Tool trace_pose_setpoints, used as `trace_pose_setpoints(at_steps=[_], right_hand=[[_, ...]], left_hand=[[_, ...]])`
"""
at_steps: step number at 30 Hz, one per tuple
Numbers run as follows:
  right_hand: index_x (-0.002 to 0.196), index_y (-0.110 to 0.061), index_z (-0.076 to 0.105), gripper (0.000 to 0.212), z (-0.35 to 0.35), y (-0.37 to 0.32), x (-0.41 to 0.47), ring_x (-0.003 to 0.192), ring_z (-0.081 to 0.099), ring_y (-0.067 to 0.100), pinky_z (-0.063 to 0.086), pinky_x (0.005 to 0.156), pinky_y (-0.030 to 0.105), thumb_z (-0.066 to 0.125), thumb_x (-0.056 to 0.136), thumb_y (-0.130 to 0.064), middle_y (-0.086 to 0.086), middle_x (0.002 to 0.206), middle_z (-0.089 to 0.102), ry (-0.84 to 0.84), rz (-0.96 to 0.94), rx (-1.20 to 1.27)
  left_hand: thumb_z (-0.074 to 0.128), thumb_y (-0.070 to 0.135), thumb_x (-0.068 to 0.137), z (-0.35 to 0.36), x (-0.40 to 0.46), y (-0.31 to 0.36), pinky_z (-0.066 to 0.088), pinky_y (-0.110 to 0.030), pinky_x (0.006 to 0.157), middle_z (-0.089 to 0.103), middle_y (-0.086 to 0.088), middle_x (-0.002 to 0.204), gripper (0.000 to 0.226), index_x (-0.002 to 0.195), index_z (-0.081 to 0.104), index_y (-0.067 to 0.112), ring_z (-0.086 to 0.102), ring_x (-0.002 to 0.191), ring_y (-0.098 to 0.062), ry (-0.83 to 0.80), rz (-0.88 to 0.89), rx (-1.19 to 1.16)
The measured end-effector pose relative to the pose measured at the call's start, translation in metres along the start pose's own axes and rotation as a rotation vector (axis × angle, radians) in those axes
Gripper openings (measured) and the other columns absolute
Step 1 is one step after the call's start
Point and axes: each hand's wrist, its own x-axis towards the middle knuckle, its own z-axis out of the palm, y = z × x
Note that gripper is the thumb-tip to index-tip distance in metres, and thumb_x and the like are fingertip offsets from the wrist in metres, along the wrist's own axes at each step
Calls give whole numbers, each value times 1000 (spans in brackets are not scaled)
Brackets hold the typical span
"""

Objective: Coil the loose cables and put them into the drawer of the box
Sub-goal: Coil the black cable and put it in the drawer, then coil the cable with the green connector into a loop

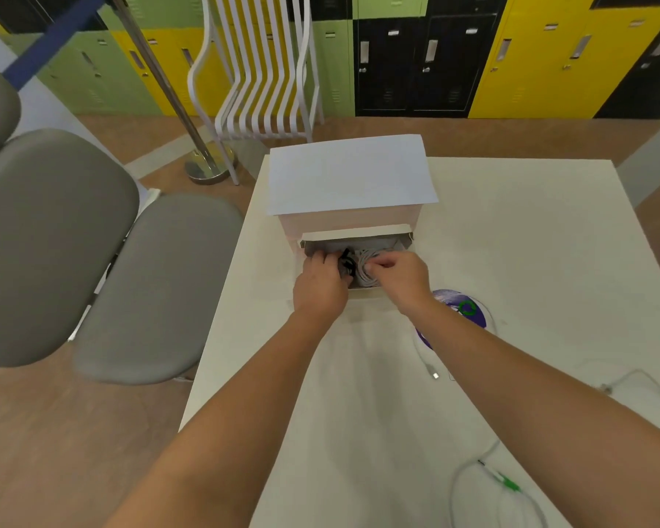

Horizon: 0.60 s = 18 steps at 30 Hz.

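Observation:
A white box (349, 177) stands at the table's far edge with its drawer (404, 240) pulled open toward me. Both hands reach into the drawer. My left hand (321, 280) grips a black coiled cable (346, 262). Beside it, my right hand (397, 274) pinches a white coiled cable (364, 270) lying in the drawer. Loose white cables stay on the table: one with a USB plug (435, 374) near my right forearm, one at the right edge (625, 379), and one with a green connector (507, 483) at the front right.
A purple disc with a green ring (458, 310) lies right of the drawer, partly under my right arm. Grey padded chairs (92, 261) stand left of the white table (530, 261). A white slatted chair (260, 70) and a metal post stand behind the box.

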Motion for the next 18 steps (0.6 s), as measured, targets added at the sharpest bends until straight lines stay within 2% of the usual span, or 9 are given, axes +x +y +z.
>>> trace_pose_setpoints(at_steps=[3, 7, 11, 13, 15, 18], right_hand=[[99, -14, 77, 16, -20, 7, -17, 86, 59, 10, 40, 70, 17, 69, 87, -21, -1, 96, 72, 27, 13, -2], [96, -12, 76, 18, -50, 26, -44, 87, 65, 21, 49, 74, 29, 65, 89, -25, 2, 91, 73, 35, 35, -36], [95, -10, 74, 19, -76, 48, -70, 83, 62, 25, 51, 71, 33, 64, 89, -25, 4, 88, 67, 39, 109, -89], [88, 0, 72, 23, -88, 62, -81, 82, 63, 35, 56, 72, 43, 63, 88, -21, 16, 86, 68, 57, 118, -115], [86, -1, 72, 23, -101, 77, -95, 79, 64, 33, 52, 70, 40, 62, 87, -22, 17, 87, 70, 71, 142, -157], [85, -10, 73, 18, -118, 100, -121, 74, 61, 20, 47, 66, 31, 63, 87, -25, 6, 85, 71, 45, 198, -216]], left_hand=[[57, 32, 95, -2, -14, 15, 46, -40, 89, 51, -6, 127, 42, 134, 53, 16, 41, 123, -25, 65, 58, -9], [53, 34, 98, 0, -40, 45, 45, -36, 90, 56, -2, 122, 31, 124, 63, 22, 43, 122, -21, 87, 160, -121], [50, 36, 99, 6, -65, 67, 46, -33, 83, 62, 0, 114, 27, 113, 68, 21, 51, 109, -17, 0, 250, -132], [51, 36, 98, 11, -78, 75, 49, -35, 79, 65, 0, 109, 27, 108, 71, 21, 57, 103, -18, -83, 246, -148], [51, 37, 97, 20, -93, 83, 52, -37, 78, 65, 0, 103, 27, 104, 72, 22, 59, 97, -19, -167, 240, -126], [51, 39, 96, 35, -117, 92, 53, -39, 79, 66, 2, 99, 26, 98, 70, 22, 61, 93, -19, -306, 237, -102]])
